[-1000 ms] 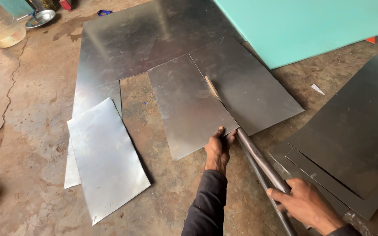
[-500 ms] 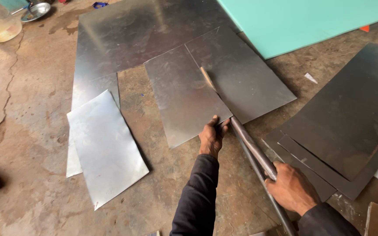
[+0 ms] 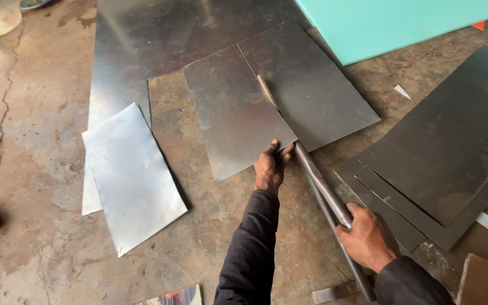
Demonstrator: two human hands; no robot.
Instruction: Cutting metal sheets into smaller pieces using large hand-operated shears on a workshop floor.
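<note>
My left hand (image 3: 269, 168) pressed fingers flat on the sheet (image 3: 238, 113) on the floor beside the cut; right hand (image 3: 368, 237) gripped the shears (image 3: 323, 189) handles; I judged steady pressure kept it straight

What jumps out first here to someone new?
Centre frame, long-handled metal shears cut into a grey metal sheet on the concrete floor. The left hand presses the sheet's near edge; the right hand grips a handle. A cut sheet lies left, a dark sheet stack right, a turquoise panel behind.
</note>
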